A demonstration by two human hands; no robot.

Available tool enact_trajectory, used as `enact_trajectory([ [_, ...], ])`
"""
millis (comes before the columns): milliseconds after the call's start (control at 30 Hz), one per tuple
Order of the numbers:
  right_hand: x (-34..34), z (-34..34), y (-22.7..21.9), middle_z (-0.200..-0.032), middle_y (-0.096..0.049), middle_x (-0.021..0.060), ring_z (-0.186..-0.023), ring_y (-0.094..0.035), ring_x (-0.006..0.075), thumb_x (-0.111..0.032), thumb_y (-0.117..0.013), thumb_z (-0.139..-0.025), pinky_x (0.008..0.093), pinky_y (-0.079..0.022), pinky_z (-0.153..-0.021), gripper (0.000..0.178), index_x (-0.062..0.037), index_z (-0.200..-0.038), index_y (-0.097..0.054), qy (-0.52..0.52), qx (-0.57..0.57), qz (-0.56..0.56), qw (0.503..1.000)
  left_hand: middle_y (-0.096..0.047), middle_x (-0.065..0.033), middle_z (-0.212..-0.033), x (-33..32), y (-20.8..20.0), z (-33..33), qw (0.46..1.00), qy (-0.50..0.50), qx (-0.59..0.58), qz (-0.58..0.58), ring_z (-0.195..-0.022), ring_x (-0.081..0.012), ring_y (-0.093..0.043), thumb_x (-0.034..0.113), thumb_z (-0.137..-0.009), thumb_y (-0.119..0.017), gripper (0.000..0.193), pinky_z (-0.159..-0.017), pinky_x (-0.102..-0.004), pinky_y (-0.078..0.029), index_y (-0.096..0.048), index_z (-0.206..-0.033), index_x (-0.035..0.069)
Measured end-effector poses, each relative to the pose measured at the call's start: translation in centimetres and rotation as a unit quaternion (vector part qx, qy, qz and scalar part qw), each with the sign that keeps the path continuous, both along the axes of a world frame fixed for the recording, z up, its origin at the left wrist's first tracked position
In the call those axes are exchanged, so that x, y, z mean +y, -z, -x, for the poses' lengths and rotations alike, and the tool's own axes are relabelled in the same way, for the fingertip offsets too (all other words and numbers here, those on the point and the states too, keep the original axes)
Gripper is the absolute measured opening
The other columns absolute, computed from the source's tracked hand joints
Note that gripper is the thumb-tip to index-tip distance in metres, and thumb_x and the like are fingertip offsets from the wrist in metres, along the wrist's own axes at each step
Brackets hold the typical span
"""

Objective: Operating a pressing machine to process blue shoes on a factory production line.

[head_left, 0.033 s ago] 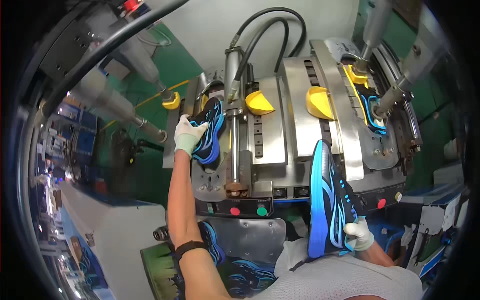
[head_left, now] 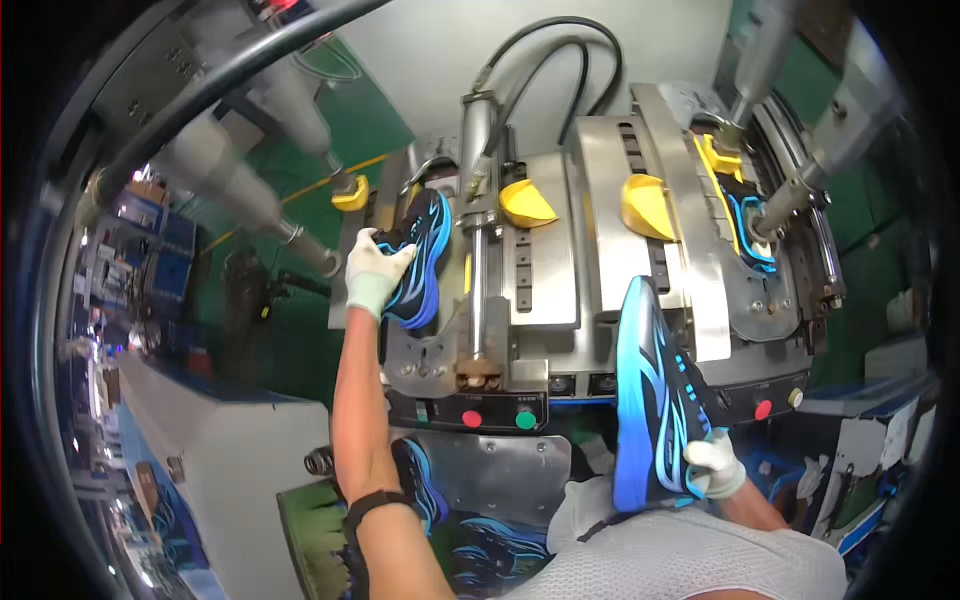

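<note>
My left hand (head_left: pixel 375 268), in a white glove, is closed on the heel end of a black and blue sneaker (head_left: pixel 428 250). That sneaker lies over the left station of a metal press (head_left: pixel 540 280), its toe pointing away from me. Lower right, my gloved right hand (head_left: pixel 716 466) grips the heel of a second sneaker (head_left: pixel 645 400). This one is held up on its side, toe toward the press, its blue sole edge facing left. A third shoe (head_left: pixel 750 225) sits in the press's right station, partly hidden by a yellow pad and a metal rod.
Yellow curved pads (head_left: pixel 527 204) stand on the press plates. Red and green buttons (head_left: pixel 525 420) line its front panel. Thick metal arms (head_left: pixel 235 180) reach in from the left, others from the right. More sneakers (head_left: pixel 495 550) lie below, beside a green brush-like piece (head_left: pixel 315 530).
The view has shifted slightly, so the press appears a little farther right. Both hands keep hold of their sneakers, with hardly any movement.
</note>
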State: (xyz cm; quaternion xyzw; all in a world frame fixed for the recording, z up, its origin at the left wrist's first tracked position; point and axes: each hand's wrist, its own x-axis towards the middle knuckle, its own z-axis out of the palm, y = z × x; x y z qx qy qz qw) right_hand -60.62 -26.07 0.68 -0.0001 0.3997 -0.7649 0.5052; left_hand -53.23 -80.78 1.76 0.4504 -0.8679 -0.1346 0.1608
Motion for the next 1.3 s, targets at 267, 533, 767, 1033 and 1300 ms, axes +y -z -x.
enact_trajectory([
  [267,-19.4,0.4,-3.2,-0.113,-0.071,0.0116,-0.099,-0.070,0.0217,-0.010,-0.071,-0.090,0.0376,-0.058,-0.090,0.045,0.0036,-0.131,-0.056,-0.141,0.036,0.075,0.986,-0.065,-0.0109,-0.103,19.4,-2.6,-21.3,0.951,-0.090,0.293,-0.035,-0.092,-0.0216,-0.063,0.011,-0.075,-0.084,0.049,-0.087,-0.0354,-0.050,-0.059,-0.116,0.000],
  [533,-48.7,3.4,7.9,-0.079,-0.064,0.0077,-0.064,-0.063,0.0225,-0.011,-0.069,-0.088,0.0418,-0.057,-0.054,0.008,-0.0060,-0.093,-0.065,-0.134,0.251,-0.133,0.949,-0.067,-0.0098,-0.092,34.9,12.4,-33.5,0.902,-0.287,0.254,-0.196,-0.081,-0.0202,-0.065,0.017,-0.070,-0.089,0.051,-0.078,-0.0344,-0.054,-0.060,-0.109,0.001],
  [767,-59.0,15.0,18.3,-0.093,-0.072,0.0133,-0.083,-0.070,0.0250,-0.033,-0.072,-0.084,0.0379,-0.053,-0.077,0.036,-0.0010,-0.100,-0.074,-0.131,0.740,-0.396,0.528,-0.070,-0.0146,-0.099,34.1,17.3,-33.1,0.901,-0.300,0.222,-0.223,-0.090,-0.0317,-0.070,0.026,-0.073,-0.089,0.052,-0.080,-0.0388,-0.055,-0.062,-0.112,0.004],
  [1033,-59.2,8.7,16.9,-0.069,-0.059,0.0020,-0.061,-0.053,0.0152,-0.020,-0.073,-0.080,0.0339,-0.043,-0.056,0.011,-0.0116,-0.074,-0.067,-0.096,0.543,-0.272,0.788,-0.063,-0.0144,-0.114,31.5,21.7,-35.0,0.915,-0.326,0.130,-0.201,-0.108,-0.0347,-0.063,0.029,-0.077,-0.083,0.055,-0.090,-0.0465,-0.053,-0.059,-0.121,0.007],
  [1300,-44.6,-3.5,6.1,-0.136,-0.057,0.0174,-0.126,-0.053,0.0284,-0.034,-0.074,-0.093,0.0367,-0.041,-0.108,0.064,-0.0007,-0.142,-0.049,-0.275,0.599,-0.060,0.750,-0.055,-0.0177,-0.125,34.6,24.9,-36.9,0.909,-0.334,0.128,-0.213,-0.118,-0.0385,-0.054,0.036,-0.076,-0.084,0.072,-0.101,-0.0485,-0.047,-0.052,-0.133,0.005],
])
